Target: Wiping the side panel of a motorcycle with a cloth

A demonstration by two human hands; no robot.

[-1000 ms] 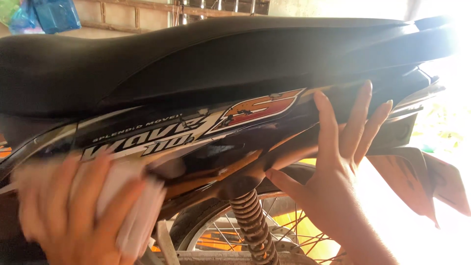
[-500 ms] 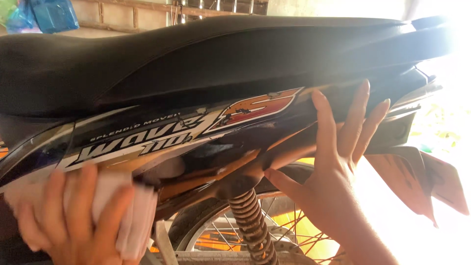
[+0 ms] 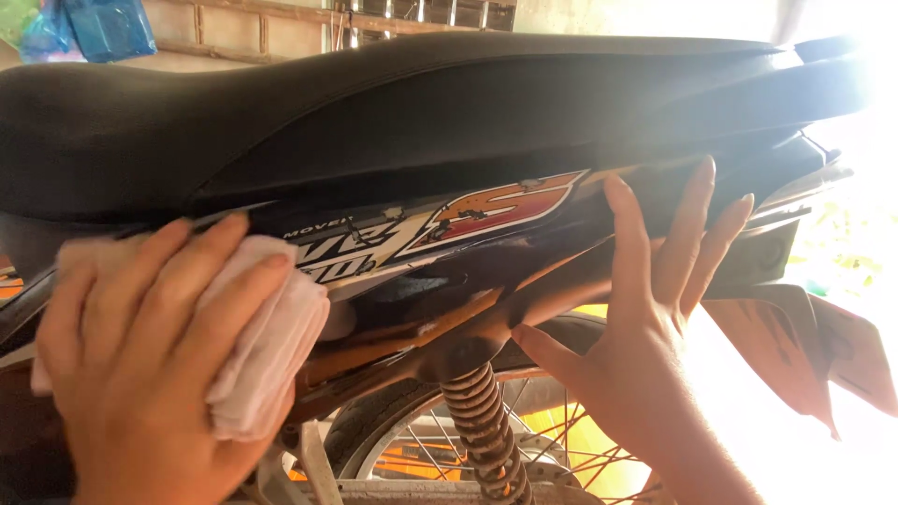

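The left hand (image 3: 140, 365) is pressing a folded pale cloth (image 3: 267, 351) against the glossy dark side panel (image 3: 449, 281) of a motorbike, fingers spread flat over the cloth rather than curled round it. The cloth is sitting at the left end of the panel, just below the long black seat (image 3: 393, 112) and partly covering the coloured decal (image 3: 440, 224). Under the panel, a coiled spring shock (image 3: 482, 421) is standing in front of the spoked rear wheel (image 3: 552, 449). The right hand (image 3: 645, 309) is lying open and empty, fingers fanned upward, palm resting flat on the rear part of the panel.
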